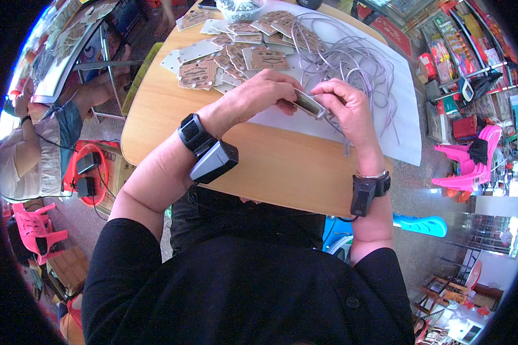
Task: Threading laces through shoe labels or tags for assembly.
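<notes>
Over the table, my left hand (267, 95) grips the left end of a small card tag (309, 105), which is tilted so that mostly its narrow side shows. My right hand (345, 106) is closed in a pinch at the tag's other end. Whether it holds the tag's corner or a strand there is too small to tell. Thin pale purple cords (365, 69) lie in loose loops just beyond my right hand. Past my left hand is a spread pile of brown and white card tags (198, 75), several with white round studs at their corners.
The wooden table (253, 167) carries a white sheet (406, 144) on its right part. A clear tub (239, 8) stands at the far edge. At the left sits another person (40, 149) by a second table. Pink chairs (472, 158) and shelves stand to the right.
</notes>
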Demonstrator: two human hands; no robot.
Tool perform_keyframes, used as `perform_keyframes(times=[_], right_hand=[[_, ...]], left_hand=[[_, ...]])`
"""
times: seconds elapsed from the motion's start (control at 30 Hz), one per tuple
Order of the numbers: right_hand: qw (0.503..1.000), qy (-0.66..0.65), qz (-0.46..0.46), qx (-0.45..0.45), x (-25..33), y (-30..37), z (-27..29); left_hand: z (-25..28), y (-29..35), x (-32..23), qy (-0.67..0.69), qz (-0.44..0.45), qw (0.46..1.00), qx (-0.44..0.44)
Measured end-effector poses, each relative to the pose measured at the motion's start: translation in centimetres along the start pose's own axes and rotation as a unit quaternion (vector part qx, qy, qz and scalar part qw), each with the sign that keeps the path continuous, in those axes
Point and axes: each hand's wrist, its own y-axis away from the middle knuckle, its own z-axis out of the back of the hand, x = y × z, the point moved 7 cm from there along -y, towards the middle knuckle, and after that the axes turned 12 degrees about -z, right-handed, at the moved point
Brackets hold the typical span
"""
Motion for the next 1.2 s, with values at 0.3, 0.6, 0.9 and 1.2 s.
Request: perform_keyframes(times=[0.3,0.6,0.9,1.2], right_hand=[[1.0,-0.021,0.004,0.015,0.2,0.1,0.0],[0.998,-0.021,0.012,0.05,0.3,0.1,-0.6],[0.995,-0.041,0.011,0.087,-0.2,0.1,-1.1],[0.994,-0.065,-0.022,0.084,-0.5,0.1,-1.1]], left_hand=[[-0.3,0.1,0.0,0.064,0.016,0.998,0.013],[-1.1,0.1,0.0,0.154,-0.014,0.986,0.066],[-1.3,0.4,0.3,0.124,0.022,0.99,0.07],[-1.2,0.4,-0.2,0.093,0.024,0.994,0.054]])
